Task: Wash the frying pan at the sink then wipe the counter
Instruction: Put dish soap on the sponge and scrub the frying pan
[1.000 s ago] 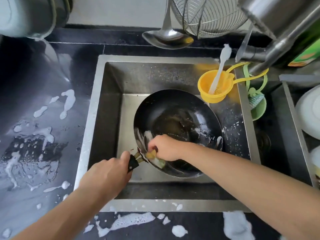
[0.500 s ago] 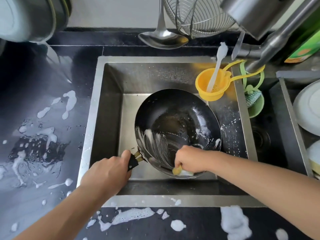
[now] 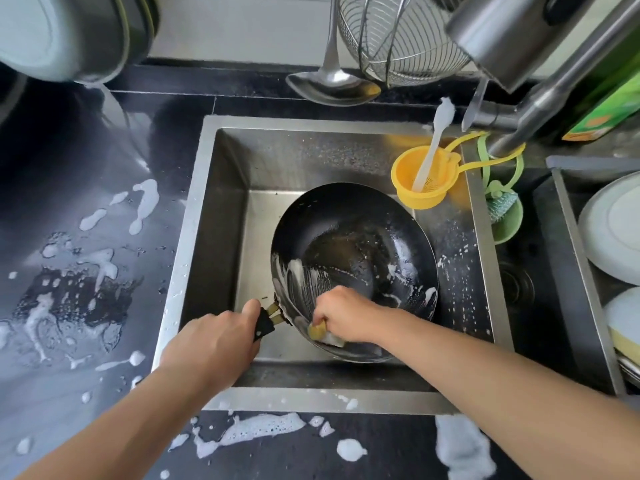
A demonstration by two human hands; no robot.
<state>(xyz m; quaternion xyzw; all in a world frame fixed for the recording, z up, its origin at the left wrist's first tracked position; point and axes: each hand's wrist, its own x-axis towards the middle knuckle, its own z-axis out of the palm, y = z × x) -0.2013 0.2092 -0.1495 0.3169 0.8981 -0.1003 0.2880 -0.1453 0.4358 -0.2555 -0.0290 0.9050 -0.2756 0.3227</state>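
Frying pan point(image 3: 353, 258) lies tilted inside the steel sink point(image 3: 194, 237), its handle pointing toward the person, and it is only partly washed: white suds streak the near inner wall and dot the right side, while the middle of the bowl looks dark and wet with little soap on it. No water runs from the tap point(image 3: 554, 88) in this view, so rinsing seems not yet begun.

The dark surface point(image 3: 52, 168) around the sink is splashed with foam, in patches to the left and along the front edge, and nothing shows it being wiped; that second half of the job looks wholly undone.

The left hand point(image 3: 214, 344) is wrapped round the black handle point(image 3: 264, 325), steadying the pan. The right hand point(image 3: 341, 315) has its fingers curled over a yellow sponge point(image 3: 320, 332) and presses it against the near rim of the pan.

By my reckoning the scrubbing stage is under way and perhaps half finished; left are the remaining inner wall, possibly the outside, a rinse, then the surface.
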